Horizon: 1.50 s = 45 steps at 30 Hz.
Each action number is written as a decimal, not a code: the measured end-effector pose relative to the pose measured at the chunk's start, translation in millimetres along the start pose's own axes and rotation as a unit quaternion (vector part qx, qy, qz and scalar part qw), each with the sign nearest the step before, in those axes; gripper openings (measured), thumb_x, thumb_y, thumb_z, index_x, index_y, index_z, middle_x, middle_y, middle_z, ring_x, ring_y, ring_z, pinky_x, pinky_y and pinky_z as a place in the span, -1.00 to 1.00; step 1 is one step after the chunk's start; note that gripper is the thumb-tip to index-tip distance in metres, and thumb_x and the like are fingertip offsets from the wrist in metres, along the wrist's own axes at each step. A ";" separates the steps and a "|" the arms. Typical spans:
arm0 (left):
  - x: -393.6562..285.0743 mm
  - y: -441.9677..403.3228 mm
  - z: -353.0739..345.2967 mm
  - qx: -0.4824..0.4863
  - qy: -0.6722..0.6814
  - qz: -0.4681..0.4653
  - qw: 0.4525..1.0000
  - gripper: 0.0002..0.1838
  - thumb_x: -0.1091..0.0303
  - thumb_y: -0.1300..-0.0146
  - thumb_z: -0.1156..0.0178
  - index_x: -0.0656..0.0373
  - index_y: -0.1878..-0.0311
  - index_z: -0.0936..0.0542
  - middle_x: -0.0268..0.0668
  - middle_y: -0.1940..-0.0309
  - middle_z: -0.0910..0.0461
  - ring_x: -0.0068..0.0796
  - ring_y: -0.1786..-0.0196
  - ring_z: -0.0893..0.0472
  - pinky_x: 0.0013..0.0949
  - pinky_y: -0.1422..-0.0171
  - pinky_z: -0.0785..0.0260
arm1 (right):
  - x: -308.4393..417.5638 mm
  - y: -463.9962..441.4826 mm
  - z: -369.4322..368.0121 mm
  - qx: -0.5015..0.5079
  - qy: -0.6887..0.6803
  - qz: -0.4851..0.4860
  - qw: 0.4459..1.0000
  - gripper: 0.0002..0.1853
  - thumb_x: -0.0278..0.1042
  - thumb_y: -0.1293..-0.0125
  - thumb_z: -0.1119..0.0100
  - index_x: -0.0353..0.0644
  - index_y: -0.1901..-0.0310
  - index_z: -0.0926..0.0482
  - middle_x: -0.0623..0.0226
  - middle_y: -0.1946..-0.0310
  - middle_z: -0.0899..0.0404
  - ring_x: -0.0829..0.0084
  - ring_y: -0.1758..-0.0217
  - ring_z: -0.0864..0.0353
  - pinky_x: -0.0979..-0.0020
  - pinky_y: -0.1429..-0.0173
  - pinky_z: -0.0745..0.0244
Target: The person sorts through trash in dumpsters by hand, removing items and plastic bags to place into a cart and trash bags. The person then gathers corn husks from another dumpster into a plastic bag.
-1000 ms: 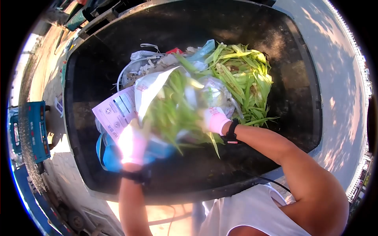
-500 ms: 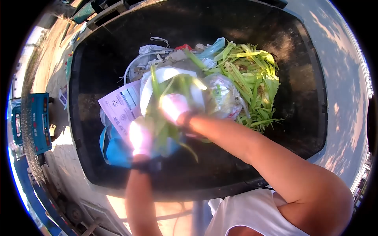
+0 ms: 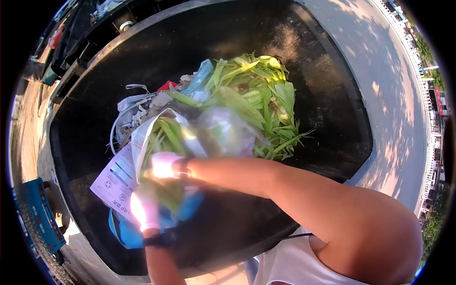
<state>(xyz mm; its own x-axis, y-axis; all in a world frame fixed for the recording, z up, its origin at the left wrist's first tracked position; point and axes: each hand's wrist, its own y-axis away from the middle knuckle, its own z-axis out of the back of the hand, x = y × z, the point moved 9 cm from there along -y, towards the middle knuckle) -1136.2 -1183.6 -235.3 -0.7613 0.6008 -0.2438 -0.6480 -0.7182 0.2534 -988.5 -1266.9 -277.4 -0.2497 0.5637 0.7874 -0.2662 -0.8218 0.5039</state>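
Observation:
Both my hands wear pale gloves, washed out by glare. My left hand (image 3: 144, 210) is closed at the lower left side of a bundle of green corn husks (image 3: 166, 192), beside a pink printed sheet (image 3: 115, 178) and a blue bag (image 3: 126, 232). Closed against the upper part of the same bundle is my right hand (image 3: 166, 165), at the mouth of a white plastic bag (image 3: 141, 140). More husks stick up inside that bag. The bundle is blurred, and glare hides the exact finger positions.
A large black bin (image 3: 323, 128) surrounds everything. A heap of corn husks (image 3: 266, 99) lies on its right, with a clear plastic bag (image 3: 225, 130) beside it. Mixed rubbish (image 3: 137, 111) lies at the left. Outside, a blue vehicle (image 3: 42, 216) stands at the left.
The view has shifted, so the bin's contents appear further left. My right hand has come down and left, closer to my left hand. Husks inside the white bag show more clearly.

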 end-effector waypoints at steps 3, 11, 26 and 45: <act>1.5 0.0 1.4 0.018 0.007 0.067 0.998 -0.47 -0.03 -0.51 -0.19 0.39 0.21 -0.71 -0.09 0.56 -0.68 -0.23 0.63 -0.67 -0.19 0.50 -0.51 | -5.7 104.7 96.1 -0.062 0.006 0.149 0.987 -0.39 0.14 -0.40 -0.20 -0.11 -0.31 -0.59 0.01 -0.05 -0.78 -0.05 -0.12 -0.76 0.06 -0.28 -0.57; 22.4 -3.0 -23.5 0.009 0.068 -0.029 0.997 -0.56 0.09 -0.53 -0.23 0.36 0.30 -0.65 -0.22 0.62 -0.60 -0.37 0.71 -0.55 -0.31 0.62 -0.33 | -479.9 241.9 306.2 -0.359 -0.128 -0.306 0.872 0.00 0.21 -0.29 -0.51 -0.28 -0.57 -0.32 0.07 -0.49 -0.51 0.17 -0.51 -0.51 0.23 -0.55 -0.39; 0.8 1.2 -16.4 0.024 0.084 -0.014 0.996 -0.63 0.13 -0.57 -0.25 0.34 0.10 -0.71 -0.32 0.45 -0.67 -0.53 0.56 -0.57 -0.39 0.53 -0.40 | -348.7 93.8 198.8 -0.335 0.069 -0.270 0.900 0.44 0.51 -0.02 -0.50 -0.17 -0.73 0.08 -0.17 -0.71 0.13 -0.19 -0.78 0.16 -0.35 -0.69 0.10; 7.8 1.9 -18.9 0.008 0.112 0.033 0.993 -0.69 0.20 -0.59 -0.24 0.29 0.13 -0.71 -0.41 0.48 -0.62 -0.63 0.54 -0.48 -0.40 0.52 -0.28 | -408.9 143.0 255.3 -0.386 -0.114 -0.209 0.891 -0.54 -0.11 -0.38 -0.39 -0.14 -0.23 -0.67 0.25 0.05 -0.82 0.38 0.05 -0.76 0.33 -0.07 -0.65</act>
<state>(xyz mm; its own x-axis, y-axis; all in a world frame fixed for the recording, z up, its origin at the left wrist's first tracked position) -1142.9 -1186.9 -254.4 -0.7788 0.4593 -0.4273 -0.5990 -0.7467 0.2892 -686.8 -1636.3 -436.6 0.1930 0.7027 0.6848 -0.8750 -0.1925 0.4442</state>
